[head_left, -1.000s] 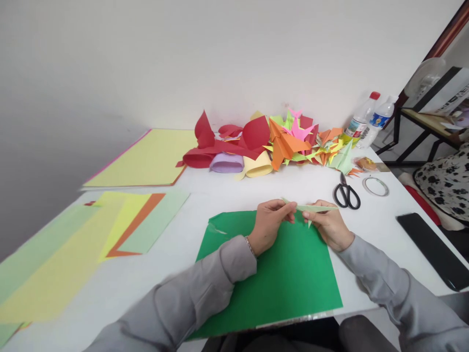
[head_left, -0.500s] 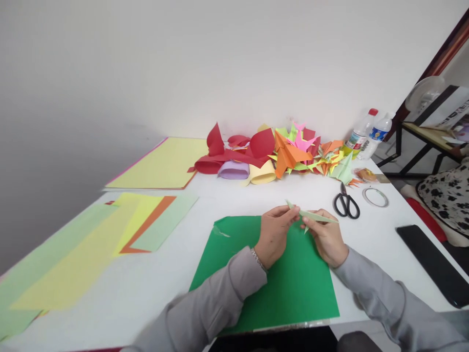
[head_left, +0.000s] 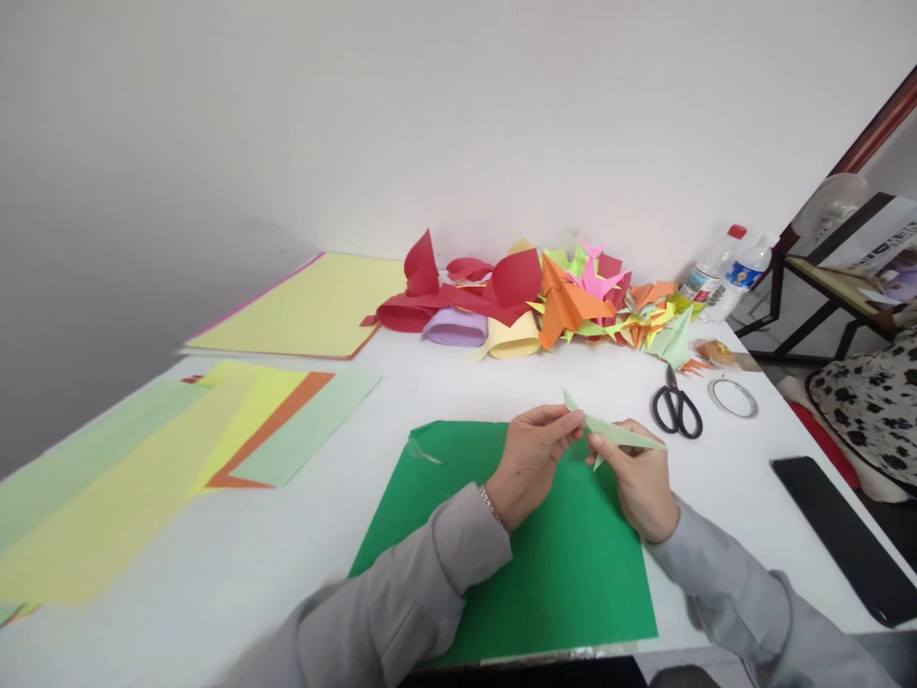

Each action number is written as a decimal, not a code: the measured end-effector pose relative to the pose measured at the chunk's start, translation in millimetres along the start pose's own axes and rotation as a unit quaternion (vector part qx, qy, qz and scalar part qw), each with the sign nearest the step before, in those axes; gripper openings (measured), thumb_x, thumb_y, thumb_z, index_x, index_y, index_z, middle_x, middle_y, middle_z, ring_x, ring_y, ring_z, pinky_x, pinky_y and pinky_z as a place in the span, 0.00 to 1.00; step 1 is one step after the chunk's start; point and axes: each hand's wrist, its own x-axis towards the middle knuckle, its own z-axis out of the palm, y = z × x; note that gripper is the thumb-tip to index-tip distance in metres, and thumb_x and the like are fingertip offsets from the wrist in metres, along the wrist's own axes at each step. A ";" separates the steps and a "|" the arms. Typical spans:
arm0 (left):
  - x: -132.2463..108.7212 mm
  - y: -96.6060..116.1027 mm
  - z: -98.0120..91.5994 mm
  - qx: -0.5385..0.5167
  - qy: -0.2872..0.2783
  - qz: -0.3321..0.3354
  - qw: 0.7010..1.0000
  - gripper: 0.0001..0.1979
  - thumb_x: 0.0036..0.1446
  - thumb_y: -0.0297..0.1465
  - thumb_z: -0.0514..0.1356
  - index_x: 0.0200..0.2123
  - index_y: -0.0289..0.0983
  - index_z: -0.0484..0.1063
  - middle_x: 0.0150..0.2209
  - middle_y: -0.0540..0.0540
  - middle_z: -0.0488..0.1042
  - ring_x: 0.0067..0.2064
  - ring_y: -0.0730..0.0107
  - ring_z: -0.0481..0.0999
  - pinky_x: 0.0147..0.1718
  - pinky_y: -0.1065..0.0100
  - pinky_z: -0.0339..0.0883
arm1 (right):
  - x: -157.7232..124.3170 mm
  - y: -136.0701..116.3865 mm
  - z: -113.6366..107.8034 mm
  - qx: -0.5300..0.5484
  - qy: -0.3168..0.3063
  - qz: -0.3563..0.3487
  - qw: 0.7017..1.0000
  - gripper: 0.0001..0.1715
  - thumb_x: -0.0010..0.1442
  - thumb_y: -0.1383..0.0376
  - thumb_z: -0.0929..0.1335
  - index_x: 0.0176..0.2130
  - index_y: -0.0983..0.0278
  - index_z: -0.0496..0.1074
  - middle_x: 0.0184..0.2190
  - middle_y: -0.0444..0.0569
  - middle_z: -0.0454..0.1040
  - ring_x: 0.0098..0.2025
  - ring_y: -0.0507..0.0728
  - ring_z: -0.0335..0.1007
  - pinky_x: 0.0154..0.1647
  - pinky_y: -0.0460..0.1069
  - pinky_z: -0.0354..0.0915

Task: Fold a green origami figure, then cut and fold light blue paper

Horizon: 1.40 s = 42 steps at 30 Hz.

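Observation:
A pale green folded paper piece [head_left: 622, 436] with pointed ends is held up between my two hands. My left hand [head_left: 534, 459] pinches it near its left point. The fingers and thumb of my right hand [head_left: 641, 483] close on its longer right part. Both hands are above a green sheet [head_left: 559, 573] lying on the white table. Parts of the folded paper are hidden behind my fingers.
Strips of coloured paper [head_left: 164, 449] and a yellow sheet [head_left: 301, 306] lie on the left. Folded paper shapes [head_left: 573, 301] pile along the wall. Scissors [head_left: 675, 406], a tape roll [head_left: 734, 397], bottles [head_left: 737, 277] and a black phone-like slab [head_left: 845, 535] are on the right. A seated person's patterned clothing [head_left: 870, 401] shows beyond.
The view has tilted slightly. My right hand has turned a little, and the folded paper shows more of its broad pale side. Both hands keep their hold.

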 end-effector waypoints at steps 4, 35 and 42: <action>1.2 -0.5 -1.8 0.003 -0.017 -0.001 1.000 0.12 0.33 0.29 0.75 0.22 0.33 0.76 0.22 0.48 0.75 0.25 0.73 0.72 0.25 0.70 0.68 | -2.5 -3.7 -1.3 -0.043 -0.017 -0.008 0.999 0.14 0.52 0.56 0.74 0.28 0.63 0.72 0.20 0.43 0.75 0.22 0.53 0.69 0.24 0.48 0.63; -5.5 0.5 -2.2 0.046 -0.166 -0.082 0.982 0.12 0.46 0.38 0.69 0.26 0.34 0.77 0.25 0.47 0.71 0.32 0.68 0.70 0.35 0.68 0.61 | -2.2 -6.4 -5.8 -0.270 -0.047 -0.275 0.922 0.06 0.52 0.68 0.70 0.32 0.59 0.69 0.27 0.45 0.71 0.29 0.55 0.67 0.32 0.50 0.63; -2.7 8.0 -6.6 0.045 -0.159 -0.073 0.984 0.12 0.47 0.38 0.68 0.30 0.35 0.77 0.28 0.47 0.73 0.33 0.68 0.70 0.38 0.68 0.61 | 4.5 -4.3 -16.3 -0.053 -0.117 -0.074 0.989 0.09 0.56 0.60 0.68 0.38 0.59 0.74 0.35 0.49 0.76 0.41 0.60 0.71 0.44 0.54 0.65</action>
